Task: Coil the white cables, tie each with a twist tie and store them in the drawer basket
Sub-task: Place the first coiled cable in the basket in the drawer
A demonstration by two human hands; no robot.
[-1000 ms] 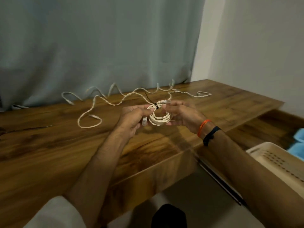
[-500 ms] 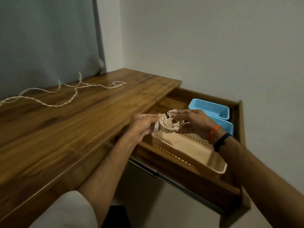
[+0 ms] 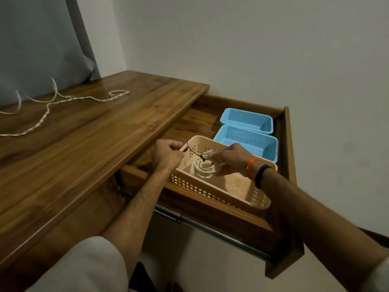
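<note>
Coiled cable [image 3: 205, 167] hangs just inside the cream basket [image 3: 229, 198], low over its floor, so that letting go would drop it where the task wants it. The right hand [image 3: 231, 158] curls its fingers round the coil's far side and carries its weight. The left hand [image 3: 167, 154] sits at the basket's near end with fingers bent; it seems to pinch the free tail of the dark twist tie [image 3: 194, 151], though the tips are too small to be sure. That tie cinches the loops at one spot, which keeps the round bundle from springing open. The basket is pale perforated plastic, oblong, lying in the open wooden drawer [image 3: 287, 157] beside two blue mesh baskets [image 3: 248, 131]. A second, braided white cable [image 3: 63, 102] sprawls uncoiled across the glossy wooden desk [image 3: 101, 144], well apart.
</note>
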